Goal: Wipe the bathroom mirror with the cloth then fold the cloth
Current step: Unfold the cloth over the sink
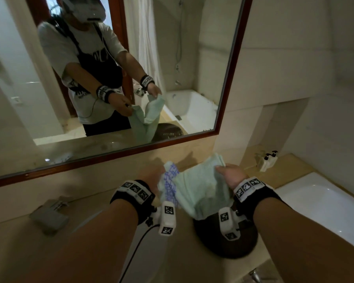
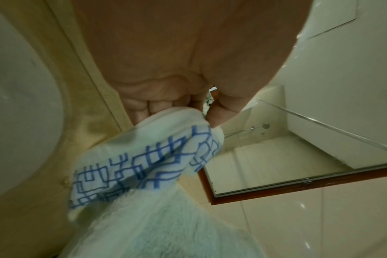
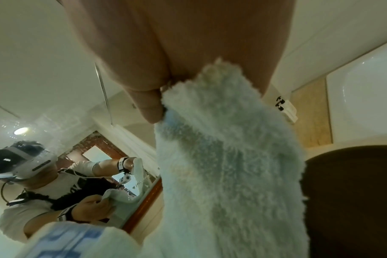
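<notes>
Head view: dark bowl (image 1: 225, 242) under cloth (image 1: 202, 186); bathtub (image 1: 325, 203) right.

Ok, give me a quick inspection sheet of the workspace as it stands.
Surface: beige counter under the mirror.
Job's things: pale green cloth, blue-patterned edge, held up, sagging between both hands.
Clutter: grey box left; dark round bin under the cloth; small white holder by the wall.
Grippers: left hand and right hand each pinch an end.
Cables: black lead from left wrist.
Surroundings: white bathtub right.
</notes>
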A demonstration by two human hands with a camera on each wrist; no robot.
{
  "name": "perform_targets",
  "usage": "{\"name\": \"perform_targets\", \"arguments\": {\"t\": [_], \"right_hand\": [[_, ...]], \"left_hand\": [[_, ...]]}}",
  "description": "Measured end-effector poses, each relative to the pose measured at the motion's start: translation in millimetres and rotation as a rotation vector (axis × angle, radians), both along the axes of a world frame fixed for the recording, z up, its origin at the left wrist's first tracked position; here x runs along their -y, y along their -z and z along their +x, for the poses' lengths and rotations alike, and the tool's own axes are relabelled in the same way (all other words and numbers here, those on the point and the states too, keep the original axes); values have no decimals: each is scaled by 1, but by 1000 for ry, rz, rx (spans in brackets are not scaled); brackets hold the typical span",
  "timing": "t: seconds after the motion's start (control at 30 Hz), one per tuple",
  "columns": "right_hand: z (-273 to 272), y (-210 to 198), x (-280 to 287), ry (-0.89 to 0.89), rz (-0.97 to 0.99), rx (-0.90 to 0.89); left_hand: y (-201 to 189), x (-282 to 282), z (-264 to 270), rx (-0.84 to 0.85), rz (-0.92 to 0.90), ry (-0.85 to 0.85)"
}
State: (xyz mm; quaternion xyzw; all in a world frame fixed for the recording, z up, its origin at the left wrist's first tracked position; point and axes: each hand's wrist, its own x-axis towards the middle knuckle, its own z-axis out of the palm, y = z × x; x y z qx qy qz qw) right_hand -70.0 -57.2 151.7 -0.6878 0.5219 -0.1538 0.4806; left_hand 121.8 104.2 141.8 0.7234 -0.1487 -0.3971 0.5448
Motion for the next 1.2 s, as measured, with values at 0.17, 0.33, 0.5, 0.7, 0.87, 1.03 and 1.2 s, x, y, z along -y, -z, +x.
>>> {"name": "perform_targets", "arguments": {"t": [0.17, 0.33, 0.5, 0.7, 0.87, 1.03, 1.2], "right_hand": [[3, -15, 11, -96, -150, -465], [30, -53, 5, -392, -50, -119], [54, -85, -7, -596, 110, 323], [54, -116, -5, -570, -210, 177], [64, -137, -10, -513, -598, 90], [72, -180, -22, -582, -848, -153], [67, -209, -22, -498, -932, -287]], "left_hand": [[-59, 2, -8, 19, -267, 80], [-92, 17, -10, 381, -244, 359], [-116, 28, -12, 512, -243, 434], [-143, 12, 5, 320, -318, 349], [-158, -1, 14, 312, -234, 348], [-163, -1, 19, 583, -48, 306], [-178, 7, 14, 949, 99, 159]]}}
